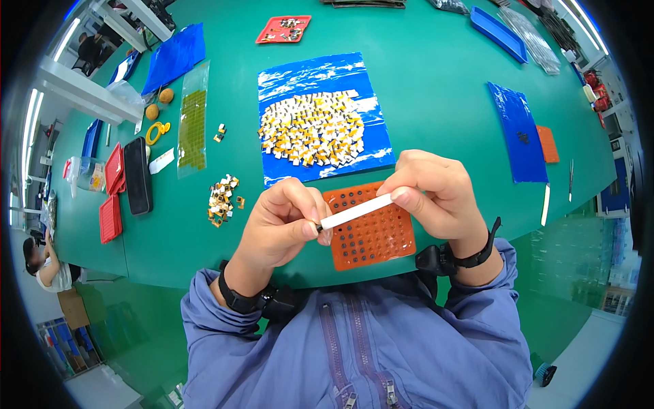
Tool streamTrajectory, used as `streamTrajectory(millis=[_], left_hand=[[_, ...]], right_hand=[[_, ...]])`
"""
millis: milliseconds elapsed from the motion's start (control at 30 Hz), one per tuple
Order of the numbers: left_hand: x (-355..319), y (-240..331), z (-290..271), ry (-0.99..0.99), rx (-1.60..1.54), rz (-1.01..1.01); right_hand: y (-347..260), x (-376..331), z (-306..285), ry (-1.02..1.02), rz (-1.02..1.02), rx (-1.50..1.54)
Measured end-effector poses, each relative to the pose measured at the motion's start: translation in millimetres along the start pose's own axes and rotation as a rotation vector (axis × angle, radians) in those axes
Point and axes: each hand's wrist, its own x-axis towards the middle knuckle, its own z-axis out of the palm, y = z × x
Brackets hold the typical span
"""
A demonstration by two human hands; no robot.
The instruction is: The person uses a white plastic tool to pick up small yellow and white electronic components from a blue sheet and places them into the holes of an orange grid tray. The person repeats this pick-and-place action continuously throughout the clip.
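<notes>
White strip (357,211) is pinched by the right hand (436,194); the left hand (283,225) grips a mostly hidden piece (319,228).

Above an orange tray (385,238), the right grip (436,194) holds a white strip (357,210), the left grip (281,228) a small dark part (319,228).

On the green table (436,88) lie an orange tray (379,235), blue sheet (310,70) and black case (139,178).
</notes>
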Motion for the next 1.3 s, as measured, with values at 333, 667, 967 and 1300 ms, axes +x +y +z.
streamTrajectory(millis=[333,667,967,1300], left_hand=[[-1,1,-3,-0.011,-0.005,0.008],[-1,2,-4,0.001,-0.01,0.006],[0,3,-2,0.015,-0.015,-0.018],[-2,7,-4,0.214,0.399,0.161]], right_hand=[[-3,3,5,0.024,-0.011,0.061],[1,0,7,0.011,-0.038,0.039],[-3,2,7,0.026,-0.011,0.009],[-7,2,5,0.083,0.001,-0.136]])
